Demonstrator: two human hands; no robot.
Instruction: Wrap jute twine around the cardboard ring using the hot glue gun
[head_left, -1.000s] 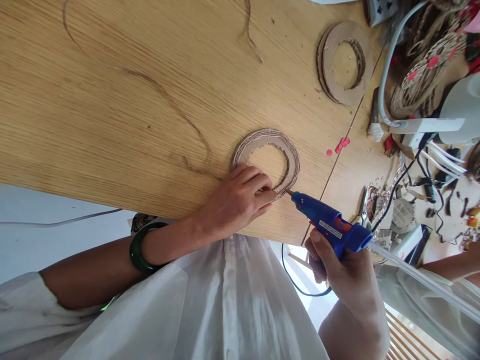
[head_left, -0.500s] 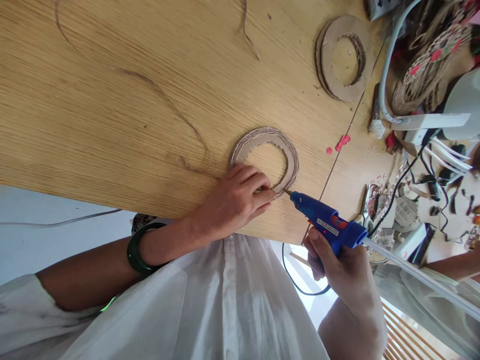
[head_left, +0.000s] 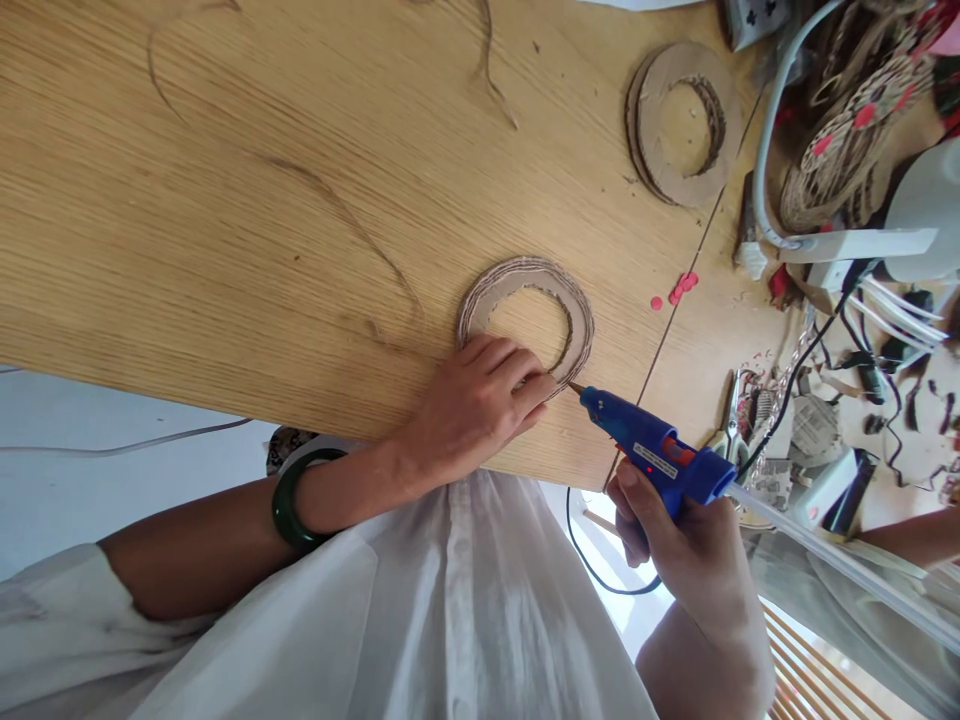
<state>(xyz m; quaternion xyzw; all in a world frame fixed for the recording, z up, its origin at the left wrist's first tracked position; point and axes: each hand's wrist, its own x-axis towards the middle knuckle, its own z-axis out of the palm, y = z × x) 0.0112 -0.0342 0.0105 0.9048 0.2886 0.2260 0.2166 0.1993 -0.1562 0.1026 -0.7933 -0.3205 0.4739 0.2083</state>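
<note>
Ring (head_left: 525, 273): left hand (head_left: 484, 405) curled, gripping near edge, presumably to steady it. Glue gun (head_left: 645, 440): gripped in right hand (head_left: 686, 545), nozzle (head_left: 576, 388) beside left fingertips.

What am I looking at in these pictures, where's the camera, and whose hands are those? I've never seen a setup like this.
There's no machine moving here, just a person's own two bare hands. Every picture comes from one camera worn on that person's head, looking forward and down.

The left hand rests on the near side of a cardboard ring. The right hand grips a blue glue gun, its tip at the ring's edge; whether they touch is hard to tell.

On the wooden table, a brown cord trails toward the left hand. Farther off, to the right, lie more cardboard rings, with small red discs nearer.
</note>
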